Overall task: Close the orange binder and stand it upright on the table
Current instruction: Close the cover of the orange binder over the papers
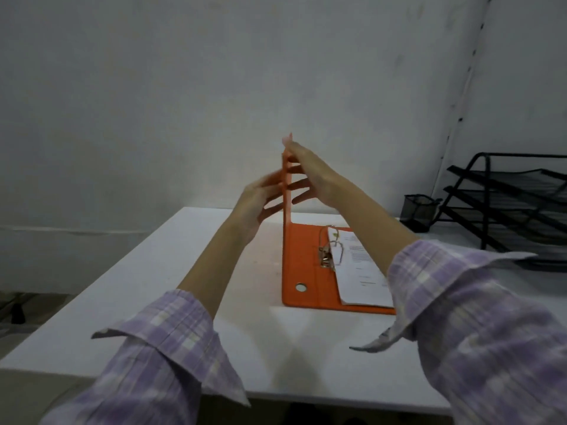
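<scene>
Orange binder open on table, front cover raised vertical.

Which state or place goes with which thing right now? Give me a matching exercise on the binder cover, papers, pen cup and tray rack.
Things: 1 binder cover; 2 papers; 3 pen cup; 4 tray rack.
States: A tiered, far right; B raised on edge between left hand and right hand; C lying flat in the open binder; D just left of the rack.
Pairs: 1-B, 2-C, 3-D, 4-A.
</scene>
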